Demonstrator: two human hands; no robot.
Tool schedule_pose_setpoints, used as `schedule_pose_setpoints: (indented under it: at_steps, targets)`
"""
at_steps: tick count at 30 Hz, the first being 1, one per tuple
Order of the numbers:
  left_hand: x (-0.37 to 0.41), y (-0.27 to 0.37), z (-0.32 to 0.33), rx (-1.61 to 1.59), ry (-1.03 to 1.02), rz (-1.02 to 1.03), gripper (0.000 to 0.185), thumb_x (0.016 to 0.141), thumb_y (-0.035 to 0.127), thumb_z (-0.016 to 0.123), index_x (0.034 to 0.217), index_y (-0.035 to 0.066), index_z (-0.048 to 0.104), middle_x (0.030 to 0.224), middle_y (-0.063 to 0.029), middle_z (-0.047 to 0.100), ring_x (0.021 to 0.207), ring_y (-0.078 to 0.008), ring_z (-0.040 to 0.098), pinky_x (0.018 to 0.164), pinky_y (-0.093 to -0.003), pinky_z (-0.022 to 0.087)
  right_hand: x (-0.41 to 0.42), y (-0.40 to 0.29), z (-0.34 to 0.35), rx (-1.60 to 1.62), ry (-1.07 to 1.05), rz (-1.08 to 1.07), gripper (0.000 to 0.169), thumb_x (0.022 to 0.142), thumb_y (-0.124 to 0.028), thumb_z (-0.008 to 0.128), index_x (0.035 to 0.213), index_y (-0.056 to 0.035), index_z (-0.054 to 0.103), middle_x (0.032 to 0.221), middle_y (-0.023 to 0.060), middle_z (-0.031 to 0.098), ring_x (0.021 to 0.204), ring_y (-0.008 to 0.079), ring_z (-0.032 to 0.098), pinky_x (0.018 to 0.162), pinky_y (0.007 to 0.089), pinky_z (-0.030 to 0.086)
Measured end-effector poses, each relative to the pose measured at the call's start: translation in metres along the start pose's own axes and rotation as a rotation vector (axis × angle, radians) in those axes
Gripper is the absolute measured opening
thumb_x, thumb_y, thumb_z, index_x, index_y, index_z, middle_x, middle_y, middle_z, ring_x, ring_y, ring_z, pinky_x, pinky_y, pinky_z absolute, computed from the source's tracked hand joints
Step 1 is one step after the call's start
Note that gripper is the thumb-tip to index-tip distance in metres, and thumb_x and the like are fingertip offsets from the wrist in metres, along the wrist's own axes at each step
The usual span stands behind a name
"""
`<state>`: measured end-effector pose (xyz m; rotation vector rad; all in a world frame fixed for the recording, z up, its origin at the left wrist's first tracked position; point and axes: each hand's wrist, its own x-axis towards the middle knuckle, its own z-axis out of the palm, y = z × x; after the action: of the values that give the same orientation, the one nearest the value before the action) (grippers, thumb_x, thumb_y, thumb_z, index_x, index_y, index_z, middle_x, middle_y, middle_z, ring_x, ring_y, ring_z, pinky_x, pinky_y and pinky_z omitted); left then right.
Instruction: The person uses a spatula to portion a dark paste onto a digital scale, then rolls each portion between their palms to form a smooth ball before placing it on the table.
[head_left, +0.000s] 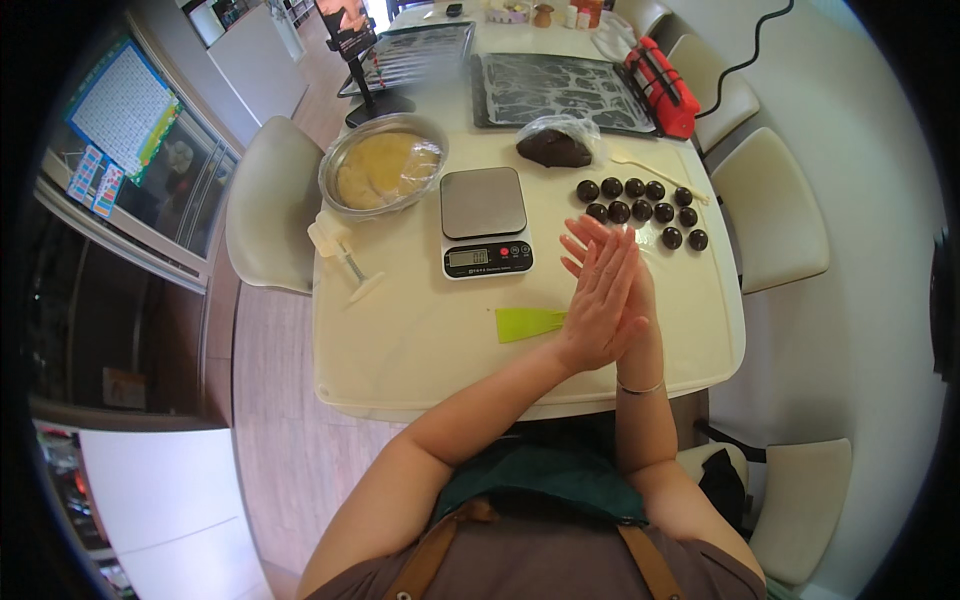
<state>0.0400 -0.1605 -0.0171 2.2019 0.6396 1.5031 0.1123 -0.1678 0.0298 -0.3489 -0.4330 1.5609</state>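
My left hand lies over my right hand, palms together and fingers stretched out. Whether anything sits between the palms is hidden. Just beyond my fingertips, several shiny dark balls stand in loose rows on the table. A lime-green scraper lies beside my left wrist, its right end covered by the hand. Left of my hands is a digital kitchen scale, its plate bare and its display lit. Behind the balls rests a dark dough-like lump partly wrapped in clear plastic.
A metal bowl of yellow dough under plastic film stands at the left edge, near a white plunger press. Two baking trays lie farther back, with a red device and a phone stand. Chairs flank the table.
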Motion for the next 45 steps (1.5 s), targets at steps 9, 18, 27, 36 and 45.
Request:
schedule_pose_setpoints:
  at_steps: [9,18,27,36,45]
  targets:
    - [0.015,-0.015,-0.022,0.068,0.211,-0.112,0.065,0.099,0.033,0.031,0.146,-0.009,0.017,0.153,-0.0249,0.019,0.144,-0.0409,0.012,0.114,-0.0543,0.006,-0.014,0.02,-0.041,-0.37,0.155,0.175,0.044,0.099,-0.024,0.04,0.13,0.0071,0.048,0.125,0.0159,0.058,0.111,0.0203,0.057,0.096,0.0299,0.044]
    - [0.009,-0.006,-0.005,-0.204,0.158,-0.09,0.064,0.097,0.026,0.034,0.146,-0.01,0.014,0.154,-0.0259,0.013,0.144,-0.0409,0.009,0.115,-0.0501,0.007,0.02,0.021,-0.031,-0.333,-0.011,0.054,0.042,0.1,-0.023,0.037,0.131,0.0027,0.049,0.125,0.013,0.057,0.113,0.0192,0.055,0.097,0.0288,0.043]
    - [0.014,-0.031,-0.017,-0.147,0.292,-0.185,0.065,0.101,0.036,0.023,0.147,-0.009,0.012,0.156,-0.0229,0.011,0.145,-0.0396,0.005,0.115,-0.0487,0.004,0.002,0.02,-0.017,-0.363,0.218,0.122,0.039,0.099,-0.022,0.041,0.127,0.002,0.054,0.121,0.0102,0.061,0.107,0.0161,0.058,0.092,0.0265,0.045]
    - [0.014,-0.011,-0.012,-0.246,0.235,-0.169,0.069,0.1,0.041,0.023,0.147,-0.009,0.009,0.155,-0.0234,0.012,0.145,-0.0348,0.008,0.116,-0.0424,0.005,0.016,0.028,-0.033,-0.613,0.105,0.026,0.045,0.102,-0.027,0.036,0.131,0.0057,0.048,0.127,0.0158,0.057,0.116,0.021,0.054,0.097,0.0315,0.043]
    - [0.008,-0.02,-0.009,-0.408,0.195,-0.214,0.071,0.102,0.043,0.024,0.148,-0.008,0.005,0.157,-0.0215,0.006,0.146,-0.0325,0.005,0.116,-0.0388,0.007,0.006,0.01,-0.001,-0.408,0.199,-0.093,0.056,0.104,-0.038,0.027,0.128,0.0048,0.053,0.129,0.0141,0.057,0.118,0.0208,0.053,0.103,0.0331,0.038]
